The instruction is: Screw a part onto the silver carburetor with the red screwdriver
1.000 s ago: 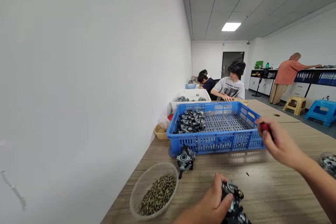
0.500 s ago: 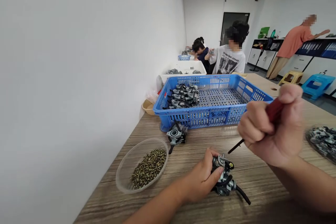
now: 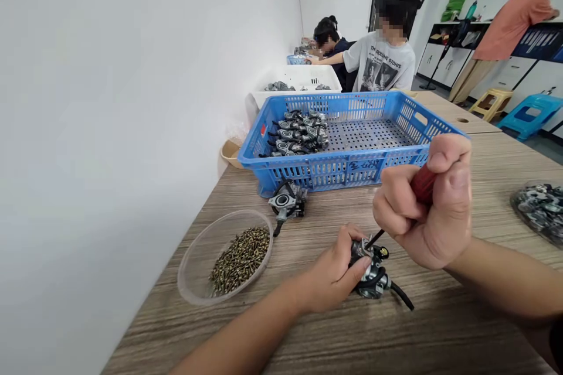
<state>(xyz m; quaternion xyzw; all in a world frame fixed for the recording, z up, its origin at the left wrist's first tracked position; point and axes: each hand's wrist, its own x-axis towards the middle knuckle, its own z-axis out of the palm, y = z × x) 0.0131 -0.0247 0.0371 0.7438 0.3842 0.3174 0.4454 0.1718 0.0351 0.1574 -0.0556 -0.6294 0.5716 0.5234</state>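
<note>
My left hand point(image 3: 336, 266) grips a small metal carburetor point(image 3: 373, 284) with a black hose, keeping it on the wood-grain table. In my right hand point(image 3: 426, 211) is a screwdriver point(image 3: 424, 183) with a red handle, fingers wrapped round it. Its dark shaft slants down to the left, and the tip meets the top of the carburetor near my left fingertips. Whether the tip sits in a screw is too small to tell. Another carburetor point(image 3: 285, 199) lies on the table in front of the blue crate. To the left, a clear round tub point(image 3: 187, 269) holds many brass-coloured screws point(image 3: 241, 261).
A blue plastic crate point(image 3: 308, 173) with several carburetors stands ahead, a white bin point(image 3: 303, 77) behind it. At the right lies a clear container of small metal parts point(image 3: 543, 211). A white wall runs along the left. Co-workers sit beyond the crate; another person stands far right.
My right hand has moved left and down, bringing the screwdriver's tip from beside the carburetor onto its top. My left hand keeps its hold. The view has tilted down a little.
</note>
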